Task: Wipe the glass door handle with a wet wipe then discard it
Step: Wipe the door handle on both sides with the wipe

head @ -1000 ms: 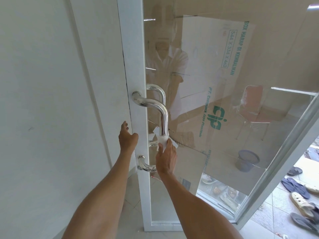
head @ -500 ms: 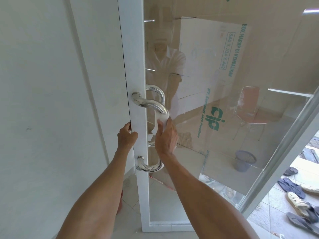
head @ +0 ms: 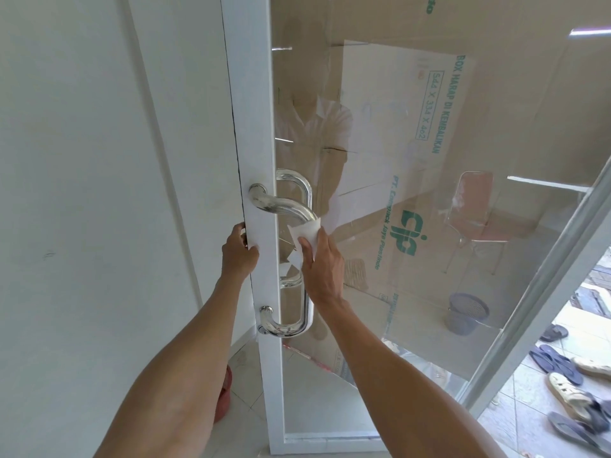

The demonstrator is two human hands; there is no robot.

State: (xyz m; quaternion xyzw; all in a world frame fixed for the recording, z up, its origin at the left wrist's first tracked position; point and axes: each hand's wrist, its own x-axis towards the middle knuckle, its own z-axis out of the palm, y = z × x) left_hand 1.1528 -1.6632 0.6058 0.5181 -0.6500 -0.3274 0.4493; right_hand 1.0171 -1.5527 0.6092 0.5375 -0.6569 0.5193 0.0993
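the right hand (head: 322, 259), its grip closed around the wet wipe (head: 305, 233), has slid higher up the chrome handle (head: 291, 211); the left hand (head: 238, 251) still clasps the door frame (head: 256, 143) edge.

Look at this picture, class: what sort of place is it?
Probably the entrance of a home or small office: a glass door with a steel handle, sandals left on tiles outside, and a chair beyond the glass.

Both arms reach forward, bare to the elbow.
Left hand (head: 238, 251) curls its fingers closed; right hand (head: 322, 262) presses flat, fingers extended upward.
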